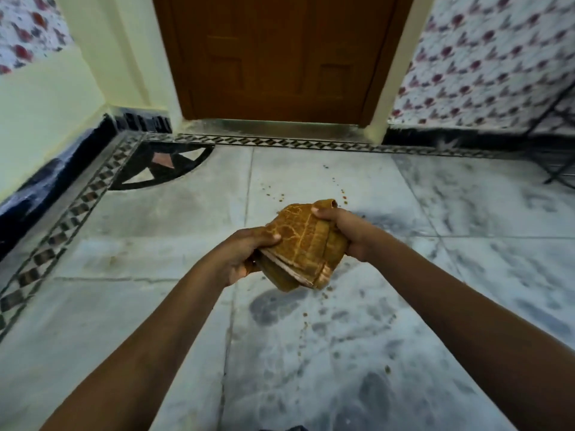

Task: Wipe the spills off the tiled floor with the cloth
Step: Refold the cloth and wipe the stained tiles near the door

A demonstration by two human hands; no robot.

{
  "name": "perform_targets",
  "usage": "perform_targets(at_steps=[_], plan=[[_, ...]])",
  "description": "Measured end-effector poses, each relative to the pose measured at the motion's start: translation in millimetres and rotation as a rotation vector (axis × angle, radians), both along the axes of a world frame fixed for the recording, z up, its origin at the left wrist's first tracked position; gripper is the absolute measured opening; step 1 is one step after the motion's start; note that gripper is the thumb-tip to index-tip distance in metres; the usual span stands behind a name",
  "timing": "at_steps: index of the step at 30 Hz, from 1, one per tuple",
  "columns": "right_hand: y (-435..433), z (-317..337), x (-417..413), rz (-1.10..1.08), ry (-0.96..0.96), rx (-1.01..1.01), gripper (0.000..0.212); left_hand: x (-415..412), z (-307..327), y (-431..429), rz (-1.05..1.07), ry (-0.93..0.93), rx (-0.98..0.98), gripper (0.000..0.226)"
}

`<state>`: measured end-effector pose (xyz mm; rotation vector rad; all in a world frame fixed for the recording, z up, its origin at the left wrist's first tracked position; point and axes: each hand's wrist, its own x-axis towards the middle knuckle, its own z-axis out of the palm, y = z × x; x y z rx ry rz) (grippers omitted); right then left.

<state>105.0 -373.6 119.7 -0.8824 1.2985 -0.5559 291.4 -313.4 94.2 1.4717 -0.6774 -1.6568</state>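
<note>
Mustard cloth (306, 244) (one), two hands

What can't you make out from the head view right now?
Head view only:
- Floor beneath the cloth: hidden, so any spills there are unknown.
- Left hand: fingers tucked behind the cloth.
- Brown specks: too small to tell wet or dry.
- Black frame: cut off by the right edge.
</note>
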Motion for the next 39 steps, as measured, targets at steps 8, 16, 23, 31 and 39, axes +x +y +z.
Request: perform_targets(at_steps=[8,16,23,31,39], plan=[[-19,-26,-71,-0.028,-0.165,-0.018,0.038,-62,2,-27,-0.056,-0.005,-0.022,0.022],[-26,-40,-100,-0.002,-0.715,0.057,0.044,-118,6,-16,0.267,0.047,-0.125,0.025],[-12,-21,-89,0.14,-0.517,-0.023,0.041,-139,35,21,0.123,-0.384,-0.102,0.056],[31,-11,-107,0.253,-0.463,-0.28,0.015,-188,59,48,0.327,-0.432,-0.156,0.054],[47,2,-105,0.251,-0.382,-0.347,0.01,-192,82,62,0.411,-0.472,-0.067,0.041]])
